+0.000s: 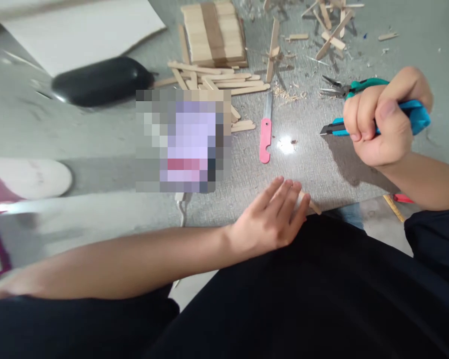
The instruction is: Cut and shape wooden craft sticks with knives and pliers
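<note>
My right hand [387,119] is closed around a blue utility knife [417,115], its dark blade out and pointing left above the table. Just behind that hand lie green-handled pliers [366,86] with open jaws. Near the table's front edge, my left hand [273,214] holds down a wooden craft stick [314,205] with its fingers fairly straight. One end of the stick sticks out to the right; the rest is mostly hidden under the fingers. A pink-handled folding blade [265,139] lies unfolded beyond my left hand.
Behind are a banded bundle of craft sticks [230,35], loose sticks [224,77], cut pieces [335,42] and shavings [290,94]. A blurred-out purple device [190,139] with a white cable [182,212] lies left of centre, near a black case [103,81] and white paper [86,30].
</note>
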`<action>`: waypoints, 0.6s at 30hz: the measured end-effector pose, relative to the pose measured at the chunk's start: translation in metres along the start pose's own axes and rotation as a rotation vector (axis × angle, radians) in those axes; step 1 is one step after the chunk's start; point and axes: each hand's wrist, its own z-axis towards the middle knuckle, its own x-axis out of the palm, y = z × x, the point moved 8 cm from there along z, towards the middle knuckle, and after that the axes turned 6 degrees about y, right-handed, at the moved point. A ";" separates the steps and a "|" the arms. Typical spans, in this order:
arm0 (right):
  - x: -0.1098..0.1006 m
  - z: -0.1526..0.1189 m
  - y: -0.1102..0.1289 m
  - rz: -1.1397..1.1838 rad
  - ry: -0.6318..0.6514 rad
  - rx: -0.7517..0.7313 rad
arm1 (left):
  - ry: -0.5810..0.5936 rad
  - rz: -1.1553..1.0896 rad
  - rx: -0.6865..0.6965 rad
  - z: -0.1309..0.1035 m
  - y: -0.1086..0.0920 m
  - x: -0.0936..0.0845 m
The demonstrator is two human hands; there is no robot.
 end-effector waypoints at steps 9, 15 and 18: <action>-0.008 -0.002 -0.031 0.120 -0.163 -0.236 | -0.149 0.177 0.146 0.002 -0.022 -0.008; -0.006 -0.001 -0.045 0.151 -0.041 -0.149 | -0.168 0.172 0.208 -0.003 -0.031 -0.004; -0.012 -0.002 -0.034 0.203 -0.007 -0.245 | -0.156 0.152 0.253 -0.004 -0.029 -0.003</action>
